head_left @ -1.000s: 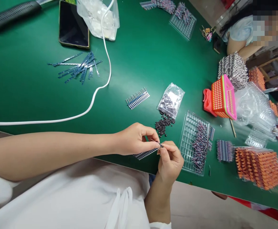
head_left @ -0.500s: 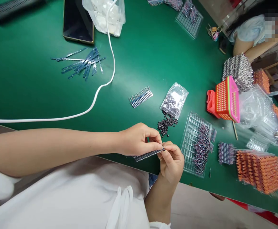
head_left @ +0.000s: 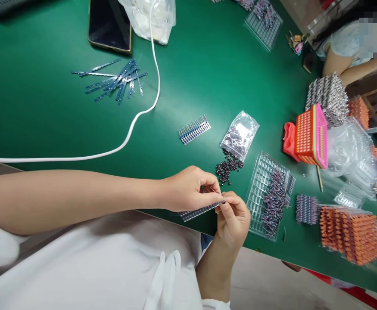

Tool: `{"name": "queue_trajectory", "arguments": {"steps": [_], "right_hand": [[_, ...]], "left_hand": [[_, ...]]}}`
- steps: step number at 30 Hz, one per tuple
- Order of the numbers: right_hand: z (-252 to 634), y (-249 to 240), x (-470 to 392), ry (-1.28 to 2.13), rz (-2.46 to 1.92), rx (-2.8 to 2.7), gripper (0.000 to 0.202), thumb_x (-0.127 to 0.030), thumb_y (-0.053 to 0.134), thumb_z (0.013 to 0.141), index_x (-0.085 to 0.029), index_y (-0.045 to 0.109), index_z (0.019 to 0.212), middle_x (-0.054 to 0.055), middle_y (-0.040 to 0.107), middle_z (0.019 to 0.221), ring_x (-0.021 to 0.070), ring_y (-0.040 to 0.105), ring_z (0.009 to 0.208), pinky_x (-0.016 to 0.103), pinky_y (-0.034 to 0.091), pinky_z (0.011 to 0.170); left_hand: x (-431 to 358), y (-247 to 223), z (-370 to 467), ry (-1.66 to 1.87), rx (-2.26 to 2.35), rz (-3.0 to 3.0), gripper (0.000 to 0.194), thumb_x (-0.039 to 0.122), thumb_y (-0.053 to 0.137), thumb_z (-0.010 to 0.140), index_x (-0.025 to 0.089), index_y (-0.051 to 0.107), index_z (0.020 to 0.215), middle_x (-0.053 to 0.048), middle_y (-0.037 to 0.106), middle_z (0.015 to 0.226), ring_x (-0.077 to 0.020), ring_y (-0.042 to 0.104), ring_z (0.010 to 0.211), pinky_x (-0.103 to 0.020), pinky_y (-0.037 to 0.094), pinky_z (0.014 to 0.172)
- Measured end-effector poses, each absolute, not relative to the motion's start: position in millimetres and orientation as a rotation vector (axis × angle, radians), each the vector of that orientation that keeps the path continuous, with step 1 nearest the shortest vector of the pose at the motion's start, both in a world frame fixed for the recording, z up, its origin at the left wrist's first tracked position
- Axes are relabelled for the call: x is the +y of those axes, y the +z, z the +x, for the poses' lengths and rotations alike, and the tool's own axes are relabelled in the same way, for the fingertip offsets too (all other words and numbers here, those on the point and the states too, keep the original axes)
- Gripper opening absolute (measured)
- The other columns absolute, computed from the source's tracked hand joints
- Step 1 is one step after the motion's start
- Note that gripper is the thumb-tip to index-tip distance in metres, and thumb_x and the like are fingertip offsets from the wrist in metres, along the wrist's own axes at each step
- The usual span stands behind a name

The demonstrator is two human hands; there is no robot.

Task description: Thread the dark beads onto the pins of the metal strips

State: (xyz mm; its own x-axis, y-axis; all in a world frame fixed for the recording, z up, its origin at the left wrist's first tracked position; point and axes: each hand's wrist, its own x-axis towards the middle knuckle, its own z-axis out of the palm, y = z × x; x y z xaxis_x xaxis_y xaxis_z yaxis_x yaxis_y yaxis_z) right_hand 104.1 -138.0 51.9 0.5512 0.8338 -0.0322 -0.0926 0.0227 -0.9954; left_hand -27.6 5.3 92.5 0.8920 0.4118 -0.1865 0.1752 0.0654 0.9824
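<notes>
My left hand (head_left: 191, 189) is closed on a dark strip (head_left: 199, 212) of small parts with thin pins, near the table's front edge. My right hand (head_left: 233, 217) pinches at the strip's right end, its fingertips touching those of my left hand. A small dark bead (head_left: 223, 202) shows between the fingertips. Just beyond the hands lies a pile of black beads (head_left: 227, 168), spilling from a clear plastic bag (head_left: 240, 133). Another strip with upright pins (head_left: 194, 130) lies on the green table. To the right is a clear tray (head_left: 257, 198) with many pinned pieces.
A white cable (head_left: 133, 125) curves across the green table (head_left: 207, 64). Blue metal strips (head_left: 120, 82), a phone (head_left: 110, 26) and a plastic bag (head_left: 162, 26) lie at the back left. Baskets (head_left: 305, 135) and orange stacks (head_left: 350, 234) stand right. Another person's arm (head_left: 353, 73) is at upper right.
The view has shifted slightly, so the items on the table appear a little further right. Both hands keep nearly the same pose at the strip's end.
</notes>
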Motion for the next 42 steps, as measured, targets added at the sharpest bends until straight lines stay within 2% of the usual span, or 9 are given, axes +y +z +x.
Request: {"name": "queue_trajectory", "arguments": {"steps": [12,18,36,42], "right_hand": [[105.0,54.5,-139.0,0.920,-1.328,-0.676,0.005,-0.025,0.076,0.078,-0.024,0.072,0.080,-0.002,0.058,0.069,0.0098,0.055,0.058,0.022,0.043,0.050],[106.8,55.3,-138.5,0.956,-1.340,-0.657,0.009,-0.028,0.079,0.075,-0.023,0.072,0.078,-0.002,0.059,0.069,0.0096,0.055,0.055,0.022,0.044,0.047],[100.1,54.9,-138.8,0.823,-1.388,-0.649,0.007,-0.027,0.075,0.079,-0.021,0.073,0.082,0.000,0.061,0.073,0.0110,0.058,0.061,0.023,0.049,0.049],[100.5,54.3,-139.4,0.830,-1.379,-0.658,0.004,-0.024,0.073,0.081,-0.023,0.073,0.084,-0.001,0.061,0.074,0.0102,0.058,0.060,0.023,0.049,0.051]], "left_hand": [[7.1,90.3,-27.8,0.160,0.426,1.531,0.020,0.029,0.061,0.084,0.013,0.070,0.078,-0.001,0.069,0.070,-0.0108,0.057,0.063,-0.021,0.042,0.058],[7.5,89.1,-26.9,0.144,0.407,1.537,0.020,0.029,0.060,0.084,0.012,0.070,0.079,-0.004,0.071,0.073,-0.0133,0.060,0.066,-0.022,0.042,0.057],[7.2,91.9,-28.4,0.165,0.468,1.539,0.018,0.028,0.060,0.083,0.013,0.070,0.078,-0.003,0.071,0.071,-0.0126,0.061,0.065,-0.020,0.044,0.058],[8.3,93.4,-27.8,0.165,0.463,1.577,0.020,0.028,0.059,0.084,0.013,0.071,0.078,-0.003,0.071,0.071,-0.0114,0.059,0.063,-0.019,0.040,0.053]]}}
